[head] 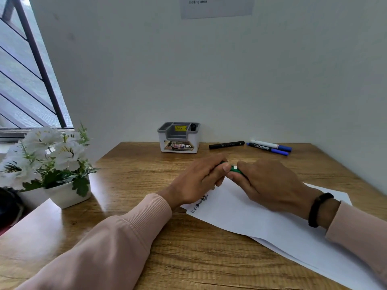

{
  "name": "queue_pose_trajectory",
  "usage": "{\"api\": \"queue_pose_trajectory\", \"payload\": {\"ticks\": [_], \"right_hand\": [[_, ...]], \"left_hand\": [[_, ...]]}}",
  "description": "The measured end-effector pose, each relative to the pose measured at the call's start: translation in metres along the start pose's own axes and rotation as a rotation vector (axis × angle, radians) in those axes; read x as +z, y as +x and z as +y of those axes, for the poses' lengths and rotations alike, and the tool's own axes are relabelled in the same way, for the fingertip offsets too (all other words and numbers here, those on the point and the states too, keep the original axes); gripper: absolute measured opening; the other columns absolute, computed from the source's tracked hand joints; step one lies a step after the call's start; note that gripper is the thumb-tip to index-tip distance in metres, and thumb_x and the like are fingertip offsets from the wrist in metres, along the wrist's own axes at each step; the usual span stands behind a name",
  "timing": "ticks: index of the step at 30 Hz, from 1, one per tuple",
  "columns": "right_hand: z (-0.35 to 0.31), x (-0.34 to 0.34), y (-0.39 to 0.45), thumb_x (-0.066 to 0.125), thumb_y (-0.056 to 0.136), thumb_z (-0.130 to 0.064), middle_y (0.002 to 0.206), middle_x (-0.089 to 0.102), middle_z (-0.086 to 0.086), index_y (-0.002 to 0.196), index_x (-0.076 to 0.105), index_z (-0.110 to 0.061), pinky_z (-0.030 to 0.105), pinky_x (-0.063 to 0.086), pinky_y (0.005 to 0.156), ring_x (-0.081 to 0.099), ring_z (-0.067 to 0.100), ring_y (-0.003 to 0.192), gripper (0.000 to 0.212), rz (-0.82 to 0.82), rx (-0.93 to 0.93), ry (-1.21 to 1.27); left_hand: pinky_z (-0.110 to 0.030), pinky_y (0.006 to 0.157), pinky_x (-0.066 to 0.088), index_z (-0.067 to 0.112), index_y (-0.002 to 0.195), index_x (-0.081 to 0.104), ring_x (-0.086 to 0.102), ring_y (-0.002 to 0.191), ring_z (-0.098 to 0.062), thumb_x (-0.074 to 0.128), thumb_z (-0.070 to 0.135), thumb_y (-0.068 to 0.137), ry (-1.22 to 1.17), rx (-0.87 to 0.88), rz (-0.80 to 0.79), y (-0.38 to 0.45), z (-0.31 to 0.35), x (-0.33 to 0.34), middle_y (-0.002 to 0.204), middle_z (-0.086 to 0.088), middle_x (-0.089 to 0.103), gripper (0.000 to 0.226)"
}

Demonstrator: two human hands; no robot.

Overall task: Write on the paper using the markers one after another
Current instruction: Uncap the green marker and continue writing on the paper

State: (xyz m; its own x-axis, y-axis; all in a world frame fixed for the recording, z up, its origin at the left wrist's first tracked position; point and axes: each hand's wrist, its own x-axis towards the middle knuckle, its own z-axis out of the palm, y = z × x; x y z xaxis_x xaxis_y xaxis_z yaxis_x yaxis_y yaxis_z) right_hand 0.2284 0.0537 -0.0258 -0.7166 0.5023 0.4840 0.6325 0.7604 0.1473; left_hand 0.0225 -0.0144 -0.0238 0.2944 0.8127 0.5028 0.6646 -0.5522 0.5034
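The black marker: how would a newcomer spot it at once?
Look to the wooden desk's far edge by the wall, right of the grey organiser. The black marker lies there alone, all black, while the two markers to its right have blue caps.

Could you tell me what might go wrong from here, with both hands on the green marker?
1. Both hands grip the green marker above the paper; if a cap pops off, the tip could streak the sheet or the fingers.
2. A sleeve might smudge the writing, if it is still wet.
3. The paper, which nothing pins down, may slide.
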Motion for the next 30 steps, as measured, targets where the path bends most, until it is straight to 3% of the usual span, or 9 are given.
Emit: {"api": "queue_pose_trajectory", "payload": {"ticks": [6, 10, 13, 16, 20, 21, 23, 26, 30], "right_hand": [[0.000, -0.002, 0.005, 0.016, 0.098, -0.075, 0.063, 0.053, -0.010, 0.084, 0.043, -0.032, 0.034, 0.041, 0.050, 0.046, 0.011, 0.052, 0.052, 0.020, -0.018, 0.019], [0.001, -0.012, 0.002, 0.039, 0.098, -0.069, 0.069, 0.048, -0.016, 0.105, 0.042, -0.038, 0.032, 0.043, 0.062, 0.052, 0.004, 0.064, 0.032, -0.063, 0.090, 0.191], [0.007, -0.013, 0.002, 0.046, 0.107, -0.032, 0.075, 0.057, -0.001, 0.116, 0.039, -0.033, 0.041, 0.047, 0.068, 0.056, 0.013, 0.065, 0.012, -0.137, 0.242, 0.642], [0.006, -0.010, 0.009, 0.042, 0.105, -0.008, 0.080, 0.057, 0.007, 0.114, 0.045, -0.024, 0.031, 0.038, 0.051, 0.043, 0.009, 0.054, 0.019, -0.138, 0.360, 1.049], [0.000, -0.013, 0.014, 0.037, 0.103, 0.002, 0.093, 0.069, 0.021, 0.120, 0.065, -0.009, 0.036, 0.044, 0.055, 0.054, 0.023, 0.063, 0.034, -0.140, 0.504, 1.617], [-0.001, -0.014, 0.013, 0.040, 0.103, 0.003, 0.097, 0.072, 0.022, 0.123, 0.068, -0.009, 0.039, 0.047, 0.060, 0.058, 0.024, 0.069, 0.036, -0.150, 0.492, 1.674], [-0.003, -0.014, 0.009, 0.055, 0.102, 0.003, 0.101, 0.076, 0.019, 0.127, 0.069, -0.012, 0.042, 0.053, 0.069, 0.064, 0.025, 0.080, 0.033, -0.137, 0.421, 1.596], [-0.014, -0.017, 0.003, 0.085, 0.086, -0.017, 0.085, 0.077, 0.010, 0.113, 0.071, -0.014, 0.037, 0.057, 0.071, 0.066, 0.024, 0.073, 0.030, -0.049, 0.323, 1.255], [-0.029, -0.018, 0.003, 0.061, 0.096, -0.043, 0.069, 0.071, 0.013, 0.102, 0.073, -0.012, 0.043, 0.056, 0.064, 0.065, 0.028, 0.059, 0.034, -0.119, 0.302, 1.241]], "left_hand": [[-0.036, 0.065, 0.054, 0.016, 0.093, 0.058, 0.060, 0.067, -0.015, 0.037, 0.033, 0.112, 0.033, -0.038, 0.002, -0.001, -0.004, -0.005, 0.078, 0.000, 0.064, 0.033], [-0.034, 0.066, 0.057, 0.015, 0.091, 0.063, 0.065, 0.069, -0.016, 0.042, 0.034, 0.110, -0.026, -0.137, 0.078, 0.001, -0.010, -0.017, 0.078, 0.000, 0.069, 0.034], [-0.035, 0.075, 0.060, 0.006, 0.102, 0.071, 0.067, 0.075, -0.021, 0.049, 0.031, 0.108, -0.449, -0.396, 0.249, 0.001, -0.018, -0.031, 0.087, -0.008, 0.073, 0.034], [-0.036, 0.085, 0.061, -0.001, 0.121, 0.069, 0.070, 0.088, -0.021, 0.055, 0.023, 0.106, -1.002, -0.513, 0.348, 0.001, -0.023, -0.040, 0.103, -0.014, 0.073, 0.032], [-0.026, 0.065, 0.053, 0.006, 0.107, 0.069, 0.063, 0.078, -0.019, 0.066, 0.023, 0.095, -1.344, -0.533, 0.405, 0.001, -0.028, -0.046, 0.093, -0.011, 0.068, 0.021], [-0.023, 0.057, 0.047, 0.011, 0.095, 0.069, 0.057, 0.070, -0.015, 0.067, 0.027, 0.094, -1.274, -0.564, 0.371, 0.001, -0.029, -0.046, 0.082, -0.007, 0.064, 0.016], [-0.018, 0.050, 0.037, 0.020, 0.079, 0.067, 0.047, 0.058, -0.009, 0.068, 0.033, 0.095, -0.704, -0.604, 0.247, -0.001, -0.033, -0.044, 0.068, 0.006, 0.055, 0.021], [-0.014, 0.054, 0.035, 0.025, 0.093, 0.077, 0.054, 0.064, -0.002, 0.067, 0.040, 0.097, 0.242, -0.445, 0.013, -0.005, -0.036, -0.032, 0.069, 0.020, 0.056, 0.018], [-0.020, 0.059, 0.034, 0.035, 0.118, 0.074, 0.051, 0.067, -0.002, 0.068, 0.056, 0.091, 0.254, -0.308, -0.053, -0.005, -0.045, -0.025, 0.075, 0.018, 0.057, 0.035]]}}
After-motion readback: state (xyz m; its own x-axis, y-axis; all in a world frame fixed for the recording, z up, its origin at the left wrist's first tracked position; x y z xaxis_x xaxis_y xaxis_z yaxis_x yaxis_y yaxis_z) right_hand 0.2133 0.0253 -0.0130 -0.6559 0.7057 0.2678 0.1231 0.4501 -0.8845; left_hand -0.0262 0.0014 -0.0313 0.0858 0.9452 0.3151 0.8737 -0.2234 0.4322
